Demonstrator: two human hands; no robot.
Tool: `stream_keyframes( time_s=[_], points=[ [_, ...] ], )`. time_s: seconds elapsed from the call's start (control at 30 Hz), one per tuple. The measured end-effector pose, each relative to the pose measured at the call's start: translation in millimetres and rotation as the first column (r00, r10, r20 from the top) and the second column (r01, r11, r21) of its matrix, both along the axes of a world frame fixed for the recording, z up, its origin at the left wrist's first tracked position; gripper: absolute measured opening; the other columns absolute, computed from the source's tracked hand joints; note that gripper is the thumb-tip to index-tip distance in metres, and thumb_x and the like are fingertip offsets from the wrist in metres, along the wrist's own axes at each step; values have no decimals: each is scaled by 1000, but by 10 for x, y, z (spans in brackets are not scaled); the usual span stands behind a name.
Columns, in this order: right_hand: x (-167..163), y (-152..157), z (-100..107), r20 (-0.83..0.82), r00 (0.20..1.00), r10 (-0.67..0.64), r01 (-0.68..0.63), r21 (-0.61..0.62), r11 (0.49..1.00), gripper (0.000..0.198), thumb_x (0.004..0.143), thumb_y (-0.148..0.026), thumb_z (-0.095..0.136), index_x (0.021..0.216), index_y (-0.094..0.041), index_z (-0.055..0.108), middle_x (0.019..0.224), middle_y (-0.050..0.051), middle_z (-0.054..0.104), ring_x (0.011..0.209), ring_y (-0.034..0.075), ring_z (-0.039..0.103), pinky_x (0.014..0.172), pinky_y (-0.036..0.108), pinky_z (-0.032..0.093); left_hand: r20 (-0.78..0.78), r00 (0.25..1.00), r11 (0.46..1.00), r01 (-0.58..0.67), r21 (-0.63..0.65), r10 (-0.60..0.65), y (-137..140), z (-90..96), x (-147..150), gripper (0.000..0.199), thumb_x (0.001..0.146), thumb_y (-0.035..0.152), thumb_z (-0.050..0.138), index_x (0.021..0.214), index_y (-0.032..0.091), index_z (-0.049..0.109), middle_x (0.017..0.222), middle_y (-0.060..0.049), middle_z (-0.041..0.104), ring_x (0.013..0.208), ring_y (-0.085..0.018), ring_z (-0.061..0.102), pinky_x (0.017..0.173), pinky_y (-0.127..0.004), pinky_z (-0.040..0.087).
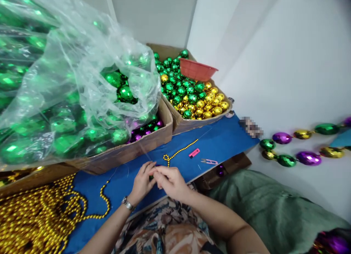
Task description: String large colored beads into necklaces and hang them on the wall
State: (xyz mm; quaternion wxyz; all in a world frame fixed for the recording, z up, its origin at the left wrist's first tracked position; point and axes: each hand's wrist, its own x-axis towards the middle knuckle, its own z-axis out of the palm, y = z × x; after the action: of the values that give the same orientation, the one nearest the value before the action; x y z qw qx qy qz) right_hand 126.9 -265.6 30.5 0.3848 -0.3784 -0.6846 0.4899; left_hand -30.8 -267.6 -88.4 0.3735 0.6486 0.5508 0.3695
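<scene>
Pale walls (287, 45) stand behind our blue table (227, 137). Our left hand (144, 179) and right hand (171, 181) meet near the front edge, with their fingers bent and close together. We see a speck of green (151, 177) between them, but we cannot tell what it is or whether the fingers grip it. Just past our fingers lies a short string of gold beads (181, 150), with a little loop at the near end. To its right we have a small pink thing (194, 153) and snips (210, 161) with pink handles. At our left is a big heap of gold strings (35, 217). Farther back, a clear bag (82, 60) of shiny green balls (124, 93) sits over a brown box (131, 151). Next to it, another box (188, 126) holds green and gold balls, with a red basket (199, 70) on top.
</scene>
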Motion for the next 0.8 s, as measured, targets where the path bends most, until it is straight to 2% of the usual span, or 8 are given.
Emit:
stream_keyframes(
  time_s=[0.1,0.17,0.27,0.37,0.47,0.53,0.7,0.8],
  points=[
    [320,45,252,-143,981,-131,125,-51,991,35,98,-40,42,103,-17,68,53,-4,52,47,7,50,49,19,41,-203,979,993,40,108,-17,168,-24,-56,46,82,41,64,125,25,57,128,-12,55,119,-29,53,102,-43,42],
    [531,74,465,-293,927,-234,248,11,969,32,97,-41,45,102,-18,66,51,-4,48,45,8,47,47,20,40,-268,963,990,22,143,17,245,-59,-75,49,83,43,63,127,26,54,127,-11,55,117,-29,54,100,-42,44],
    [818,154,768,-525,772,-359,479,108,871,22,96,-38,50,101,-23,65,49,-7,39,42,7,39,45,21,37,-328,942,983,-4,185,65,293,-108,-103,51,83,45,62,130,26,52,125,-11,56,115,-29,56,99,-41,45],
    [1024,257,896,-578,686,-442,585,75,808,17,95,-37,53,99,-25,64,51,-7,33,43,7,34,46,20,35,-390,917,973,16,229,77,263,-130,-165,51,85,45,60,131,25,51,129,-13,53,118,-29,54,99,-40,45],
    [1133,293,796,-534,681,-502,579,-28,815,19,95,-39,52,98,-24,63,52,-7,30,43,7,30,44,20,32,-439,897,969,60,239,53,170,-151,-295,50,87,43,58,133,26,49,132,-13,51,120,-29,53,99,-40,46],
    [1175,270,652,-466,735,-493,516,-87,852,22,95,-41,51,98,-23,62,51,-8,30,42,7,31,44,20,32,-457,887,972,48,229,64,83,-187,-422,50,86,43,59,133,26,49,132,-12,51,119,-29,53,99,-40,46],
    [1222,273,182,-154,937,-314,294,-140,946,28,95,-41,49,104,-17,61,54,-6,43,47,8,44,47,22,38,-505,860,989,1,146,73,-147,-318,-752,50,86,45,58,131,25,48,131,-12,50,118,-29,54,98,-43,47],
    [1123,371,-215,95,973,-208,219,-121,968,28,97,-37,44,114,-17,57,60,-5,51,54,9,52,54,22,42,-512,859,996,23,88,26,-232,-345,-829,49,86,43,58,131,25,48,130,-12,51,118,-28,54,100,-44,46]
  ],
)
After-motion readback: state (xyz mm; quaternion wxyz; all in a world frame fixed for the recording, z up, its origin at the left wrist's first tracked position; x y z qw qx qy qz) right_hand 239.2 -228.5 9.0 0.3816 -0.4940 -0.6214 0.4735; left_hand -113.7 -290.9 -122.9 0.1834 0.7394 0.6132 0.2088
